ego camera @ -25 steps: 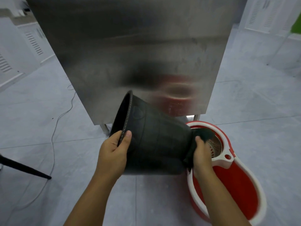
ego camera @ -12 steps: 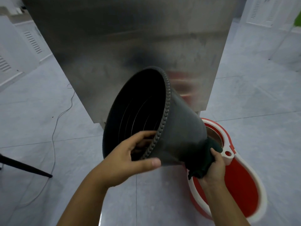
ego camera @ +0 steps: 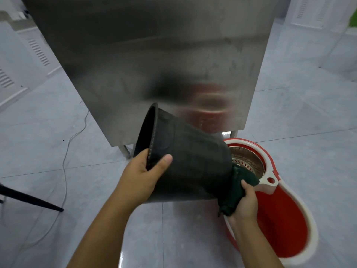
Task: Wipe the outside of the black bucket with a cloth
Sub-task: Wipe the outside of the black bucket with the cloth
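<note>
The black bucket is held in the air on its side, mouth toward the upper left, bottom toward the right. My left hand grips its beaded rim, thumb on the outer wall and fingers inside. My right hand is shut on a dark green cloth, which is pressed against the bucket's bottom end at the lower right. Part of the cloth hangs below my fingers.
A red and white mop bucket with a metal spinner basket stands on the grey tiled floor just right of the black bucket. A steel cabinet rises directly behind. A thin cable and a black rod lie at the left.
The bucket has tipped back from showing its open mouth to showing its side wall. My left hand shifted on the rim, and the cloth hand stayed at the bottom end.
</note>
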Tool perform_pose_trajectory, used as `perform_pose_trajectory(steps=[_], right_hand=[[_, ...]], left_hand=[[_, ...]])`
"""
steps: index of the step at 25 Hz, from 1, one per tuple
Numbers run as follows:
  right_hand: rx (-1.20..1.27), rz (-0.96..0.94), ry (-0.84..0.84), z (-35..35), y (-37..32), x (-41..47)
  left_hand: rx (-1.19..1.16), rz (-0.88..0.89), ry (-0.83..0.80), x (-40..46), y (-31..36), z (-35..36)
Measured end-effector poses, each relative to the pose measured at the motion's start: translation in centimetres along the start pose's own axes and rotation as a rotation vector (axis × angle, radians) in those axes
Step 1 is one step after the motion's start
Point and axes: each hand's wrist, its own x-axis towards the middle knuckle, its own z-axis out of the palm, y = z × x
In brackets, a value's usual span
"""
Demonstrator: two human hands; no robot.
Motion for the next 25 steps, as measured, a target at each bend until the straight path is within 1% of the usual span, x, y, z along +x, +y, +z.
perform_pose_trajectory(steps=[1,2,3,4,6,8,9,10,11,12,15,16,18,19,21,23,24,25], right_hand=[[-0.028,-0.027,0.007,0.3,0.6,-0.3],[-0.086,-0.079,0.012,0.6,1.5,-0.7],[-0.182,-0.169,-0.002,0.8,2.7,-1.3],[-0.311,-0.305,-0.034,0.9,4.1,-2.3],[-0.609,-0.634,-0.185,1.3,6.8,-4.9],[-0.963,-1.018,-0.4,2.0,8.4,-7.0],[-1.042,-1.164,-0.491,2.7,8.3,-7.3],[-1.047,-1.243,-0.559,3.6,7.5,-7.2],[-1.023,-1.251,-0.583,4.6,6.2,-6.7],[-1.004,-1.196,-0.563,5.5,4.9,-5.6],[-0.962,-0.935,-0.345,6.2,1.8,-1.0],[-0.95,-0.879,-0.289,5.3,1.8,-0.2],[-0.941,-0.829,-0.236,3.3,3.5,-1.4],[-0.963,-0.847,-0.255,2.6,5.0,-3.3],[-1.039,-0.999,-0.411,2.8,7.5,-7.3],[-1.092,-1.151,-0.561,5.0,8.1,-9.2],[-1.073,-1.183,-0.583,6.3,7.3,-9.0],[-1.044,-1.167,-0.562,7.4,6.1,-8.1]], left_hand=[[0.026,-0.004,0.158,0.3,0.0,0.9],[0.022,-0.007,0.282,0.6,0.1,1.6],[0.004,-0.02,0.359,0.7,0.2,2.0],[-0.024,-0.037,0.4,0.9,0.2,2.0],[-0.107,-0.079,0.416,0.8,0.1,2.2],[-0.185,-0.122,0.394,0.9,-0.3,2.4],[-0.194,-0.144,0.375,0.9,-0.4,2.5],[-0.181,-0.153,0.359,0.9,-0.6,2.5],[-0.156,-0.146,0.344,0.8,-0.7,2.3],[-0.133,-0.123,0.331,0.7,-0.8,2.0],[-0.092,-0.06,0.343,0.3,-0.8,1.0],[-0.093,-0.047,0.351,0.3,-0.9,0.9],[-0.096,-0.031,0.353,0.4,-0.9,0.8],[-0.097,-0.033,0.35,0.6,-1.0,1.0],[-0.11,-0.051,0.341,0.9,-1.4,1.4],[-0.129,-0.081,0.307,0.9,-1.8,1.8],[-0.132,-0.091,0.284,0.8,-1.9,1.9],[-0.127,-0.092,0.265,0.8,-2.0,1.7]])
